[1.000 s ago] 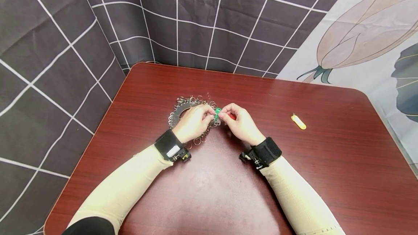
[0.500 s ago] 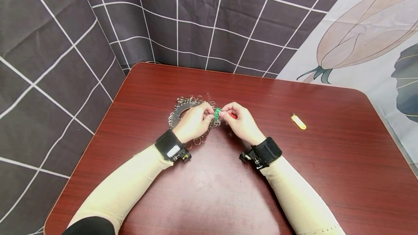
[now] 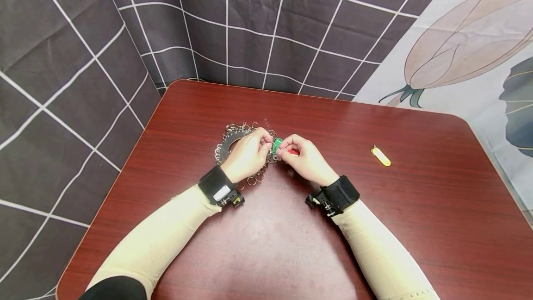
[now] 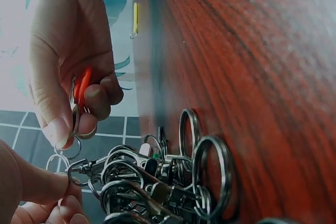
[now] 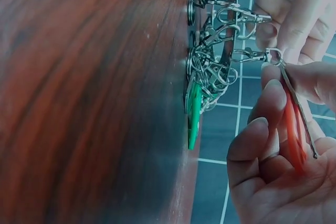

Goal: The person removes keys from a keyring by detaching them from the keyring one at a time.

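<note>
A grey checked curtain [image 3: 75, 82] hangs at the far left and runs behind the dark red table [image 3: 374, 207]. On the table's left half lies a metal disc hung with many key rings and clasps [image 3: 228, 145], seen close in the left wrist view as a heap of steel loops [image 4: 163, 182]. The left hand [image 3: 249, 154] rests over this bunch with its fingers curled, and its fingertips [image 5: 286, 27] pinch one small clasp [image 5: 251, 54] at the bunch's right edge. A green tag [image 3: 276, 144] hangs from the bunch just beside that clasp, between the two hands; the right wrist view shows it edge-on against the table [image 5: 193, 114]. Touching it from the right, the right hand [image 3: 306, 159] has thumb and forefinger pressed together on a red tag [image 3: 293, 151] and its ring [image 5: 302, 124], the ring meeting the clasp held by the left hand. The red tag lies inside the curled fingers [image 4: 84, 85]. Well apart to the right, a yellow tag [image 3: 381, 156] lies flat on the table. Far right hangs a pale cloth with a leaf print [image 3: 466, 31]
</note>
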Demonstrator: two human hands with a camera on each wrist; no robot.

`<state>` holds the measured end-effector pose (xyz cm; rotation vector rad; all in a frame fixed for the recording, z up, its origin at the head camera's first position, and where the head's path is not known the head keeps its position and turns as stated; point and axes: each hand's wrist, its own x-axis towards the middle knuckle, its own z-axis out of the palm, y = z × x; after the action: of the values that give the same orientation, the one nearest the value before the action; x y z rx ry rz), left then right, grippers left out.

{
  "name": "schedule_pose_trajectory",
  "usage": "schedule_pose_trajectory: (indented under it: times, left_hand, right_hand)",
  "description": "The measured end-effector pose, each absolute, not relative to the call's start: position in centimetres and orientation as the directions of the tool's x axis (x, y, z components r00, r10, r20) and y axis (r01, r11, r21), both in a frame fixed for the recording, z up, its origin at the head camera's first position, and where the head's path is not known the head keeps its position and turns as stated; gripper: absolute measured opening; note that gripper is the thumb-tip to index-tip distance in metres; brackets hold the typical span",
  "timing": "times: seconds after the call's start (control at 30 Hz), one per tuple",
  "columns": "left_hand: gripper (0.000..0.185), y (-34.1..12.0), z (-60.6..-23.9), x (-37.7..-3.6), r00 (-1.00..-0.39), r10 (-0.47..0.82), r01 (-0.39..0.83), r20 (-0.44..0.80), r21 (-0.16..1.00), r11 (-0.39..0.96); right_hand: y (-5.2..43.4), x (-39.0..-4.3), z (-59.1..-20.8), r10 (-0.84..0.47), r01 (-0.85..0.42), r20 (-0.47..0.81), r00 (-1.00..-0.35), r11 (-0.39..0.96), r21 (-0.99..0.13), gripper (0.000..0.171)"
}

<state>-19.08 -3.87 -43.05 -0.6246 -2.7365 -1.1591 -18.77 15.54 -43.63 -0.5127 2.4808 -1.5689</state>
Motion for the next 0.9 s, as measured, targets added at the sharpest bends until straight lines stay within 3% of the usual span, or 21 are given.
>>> schedule_pose_trajectory:
  times: [0.3, 0.57, 0.9]
  left_hand:
    - [0.005, -4.0, -43.0, -19.1, -0.893, 0.358, 0.445, 0.273, 0.657, 0.609]
    - [0.008, -3.9, -43.0, -19.1, -0.904, 0.356, 0.419, 0.236, 0.657, 0.627]
    - [0.007, -3.9, -43.1, -19.1, -0.899, 0.382, 0.42, 0.214, 0.671, 0.611]
  right_hand:
    - [15.4, -18.9, -43.4, -0.334, -0.225, 0.088, -0.939, 0.397, -0.89, 0.013]
    - [14.7, -17.4, -40.4, -0.333, -0.243, 0.112, -0.936, 0.384, -0.891, 0.011]
    - [14.7, -17.4, -40.5, -0.274, -0.258, 0.157, -0.949, 0.386, -0.886, 0.012]
